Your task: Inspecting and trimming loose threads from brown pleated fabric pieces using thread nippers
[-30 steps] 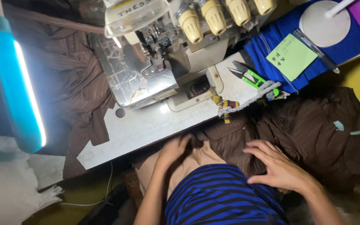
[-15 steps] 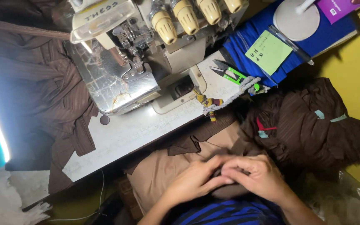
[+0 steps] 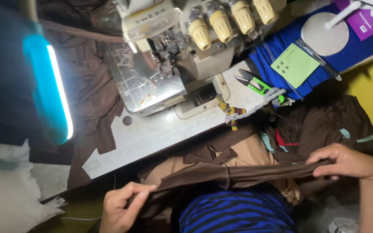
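Both your hands pinch a brown fabric strip (image 3: 238,174), stretched taut over your lap just short of the surface (image 3: 152,138). Your left hand (image 3: 119,207) has its fingers pressed on one end; your right hand (image 3: 346,162) curls its fingers over the other. Keep the tension even and the edge flat, untwisted. Beyond lie green snips (image 3: 255,84) and the overlock machine (image 3: 173,56).

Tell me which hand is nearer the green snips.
Right. The right hand grips the brown cloth below and to the right of the green snips; the left hand holds the cloth's other end, far down-left of them.
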